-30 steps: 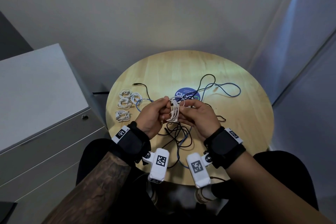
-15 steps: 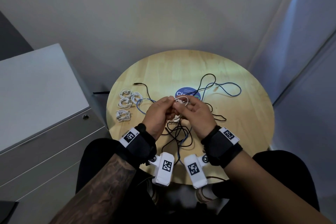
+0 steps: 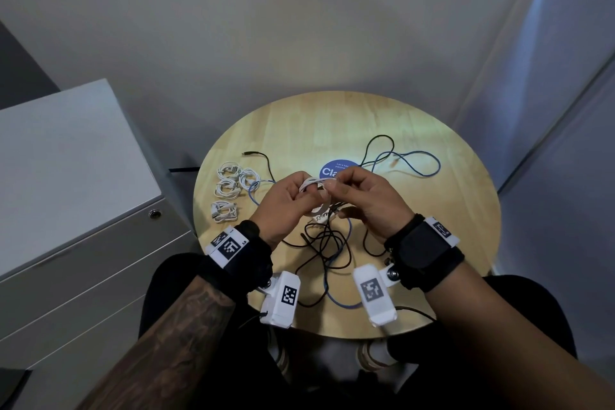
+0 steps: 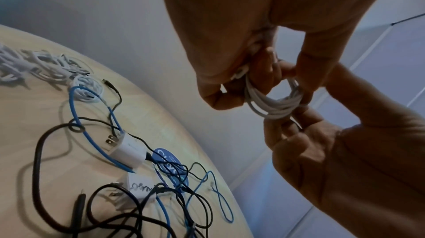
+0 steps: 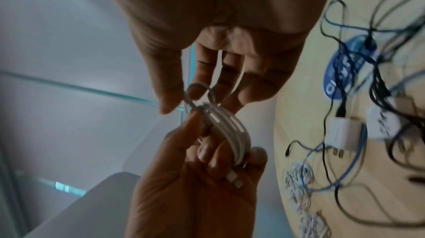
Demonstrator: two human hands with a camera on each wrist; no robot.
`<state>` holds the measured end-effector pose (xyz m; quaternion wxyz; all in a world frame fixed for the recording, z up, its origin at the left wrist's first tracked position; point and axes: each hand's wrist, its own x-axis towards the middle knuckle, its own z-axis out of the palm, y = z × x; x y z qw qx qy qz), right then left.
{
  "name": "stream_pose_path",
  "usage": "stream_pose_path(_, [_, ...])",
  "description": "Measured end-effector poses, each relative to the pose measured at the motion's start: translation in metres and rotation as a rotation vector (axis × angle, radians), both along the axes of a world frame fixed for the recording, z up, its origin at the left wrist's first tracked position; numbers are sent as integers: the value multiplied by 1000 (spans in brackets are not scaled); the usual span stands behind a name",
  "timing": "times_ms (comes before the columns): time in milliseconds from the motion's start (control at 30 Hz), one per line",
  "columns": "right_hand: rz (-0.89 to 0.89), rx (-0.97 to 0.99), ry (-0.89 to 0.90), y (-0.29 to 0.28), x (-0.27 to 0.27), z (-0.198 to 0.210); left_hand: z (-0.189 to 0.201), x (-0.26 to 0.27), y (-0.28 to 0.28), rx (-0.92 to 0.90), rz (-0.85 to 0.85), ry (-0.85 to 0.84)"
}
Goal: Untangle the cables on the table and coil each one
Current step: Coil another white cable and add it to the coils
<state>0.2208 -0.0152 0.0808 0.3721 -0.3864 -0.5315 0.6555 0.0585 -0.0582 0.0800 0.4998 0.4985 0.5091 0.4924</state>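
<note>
1. A thin white round charging cable wound into a small coil (image 3: 316,196) is held in the air above the near middle of the round pale wooden table (image 3: 449,216), between both hands.
2. The coil is gripped by the left hand (image 3: 283,206), with curled fingers (image 5: 257,152) round the bundled turns; a white plug end is seen by its palm.
3. A small loop of the cable's tail is pinched at the top of the coil by the thumb and forefinger of the right hand (image 3: 366,206); its other fingers (image 5: 230,70) are loosely spread.
4. The cable is judged light, soft and springy, so the turns may slip open unless held across the bundle where the tail is wrapped.
5. Four coiled white cables (image 3: 229,188) are counted at the table's left edge.
6. In the loose tangle, one blue cable (image 3: 416,160) and black cables (image 3: 332,243), whose number cannot be told, are left uncoiled.
7. Two white plug-in chargers (image 4: 125,148) lie among them, by a round blue sticker (image 3: 332,170).
</note>
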Motion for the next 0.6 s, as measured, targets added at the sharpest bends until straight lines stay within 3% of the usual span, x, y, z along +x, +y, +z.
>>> stream_pose_path(133, [2, 117, -73, 4, 5, 6, 1, -3, 2, -17, -17, 44])
stream_pose_path(467, [-116, 315, -46, 6, 3, 3, 4, -2, 4, -4, -48, 114])
stream_pose_path(600, [-109, 379, -51, 3, 3, 7, 2, 1, 2, 31, -37, 37])
